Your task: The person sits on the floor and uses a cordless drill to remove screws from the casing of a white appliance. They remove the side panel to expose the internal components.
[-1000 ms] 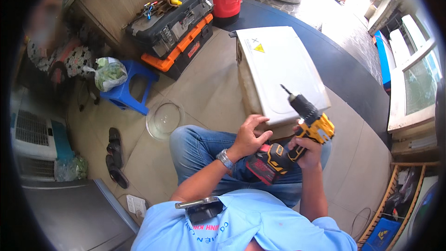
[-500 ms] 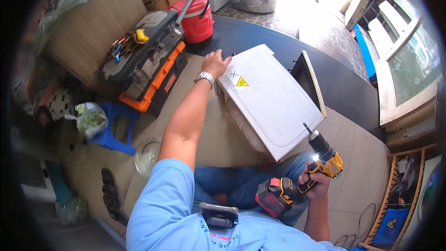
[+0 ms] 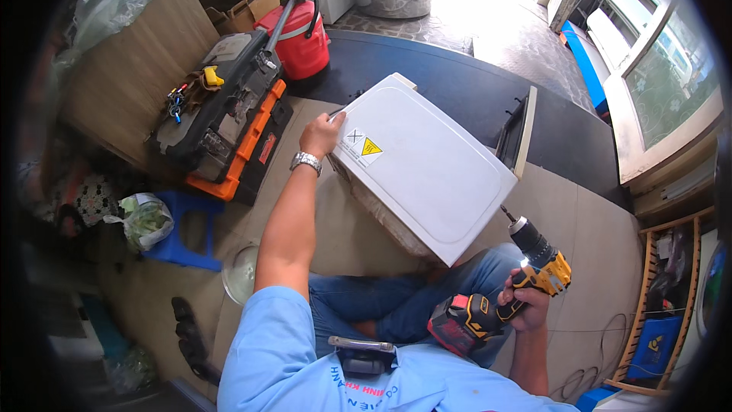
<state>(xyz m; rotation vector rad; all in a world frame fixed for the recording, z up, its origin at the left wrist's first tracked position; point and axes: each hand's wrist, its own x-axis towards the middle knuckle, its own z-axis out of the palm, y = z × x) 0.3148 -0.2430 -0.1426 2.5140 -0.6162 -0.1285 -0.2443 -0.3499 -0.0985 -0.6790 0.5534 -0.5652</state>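
Note:
A white box-shaped appliance (image 3: 427,172), with a yellow warning label (image 3: 370,146) on its upper face, sits at an angle on the floor in front of me. My left hand (image 3: 320,136) grips its far-left edge, thumb on top; the other fingers are partly hidden. A dark-framed door-like panel (image 3: 518,134) stands out from the appliance's right side. Low on the right, my right hand (image 3: 526,305) is wrapped around the handle of a yellow and black cordless drill (image 3: 547,265). Its light is on, and its bit points up-left, close to the appliance's right corner.
A black and orange toolbox (image 3: 240,145) and a red drink cooler (image 3: 305,46) stand at the left. Nearer are a blue stool (image 3: 185,248) with a bag of greens (image 3: 149,221) and a glass bowl (image 3: 241,275). A wooden rack (image 3: 648,290) is at the right.
My left hand has shifted from lying by the appliance's far corner to gripping its left edge. The appliance has turned slightly, and the panel at its right stands further out. The drill stays held.

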